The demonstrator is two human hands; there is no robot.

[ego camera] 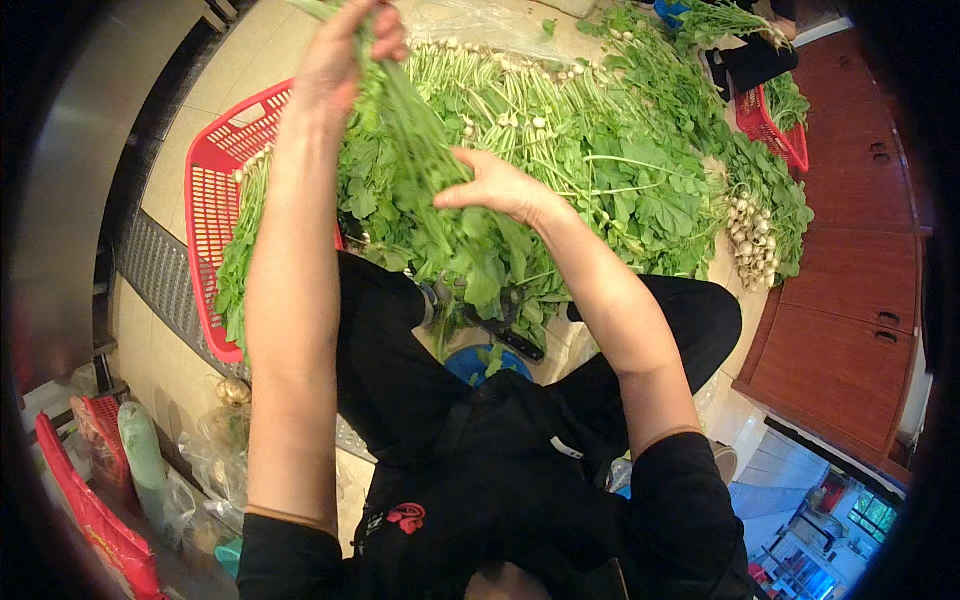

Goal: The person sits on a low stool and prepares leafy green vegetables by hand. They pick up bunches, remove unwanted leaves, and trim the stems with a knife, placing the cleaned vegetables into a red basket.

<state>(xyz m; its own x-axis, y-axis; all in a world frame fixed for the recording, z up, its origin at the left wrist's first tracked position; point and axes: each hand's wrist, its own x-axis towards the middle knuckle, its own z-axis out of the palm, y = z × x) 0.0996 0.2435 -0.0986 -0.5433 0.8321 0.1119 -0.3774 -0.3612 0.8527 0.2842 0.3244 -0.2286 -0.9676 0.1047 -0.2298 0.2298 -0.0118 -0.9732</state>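
My left hand (349, 64) grips a bunch of leafy greens (420, 142) by its stalks, up at the top of the view. The bunch slants down and to the right, blurred by motion, its leaves hanging between my knees. Against the right side of these leaves is my right hand (502, 184), thumb and forefinger spread; its other fingers are largely hidden. Beneath both hands spreads a big heap of small white-rooted turnip greens (630, 165), many with roots facing away from me. A knife with a black handle (520, 346) lies below the leaves.
A red plastic basket (202, 225) holding greens stands left. Between my legs is a blue container (469, 364). Bundled white roots (752, 244) lie right, near wooden cabinets (847, 300). Another person's hand (784, 28) is beside greens at top right, near a second red basket (799, 146).
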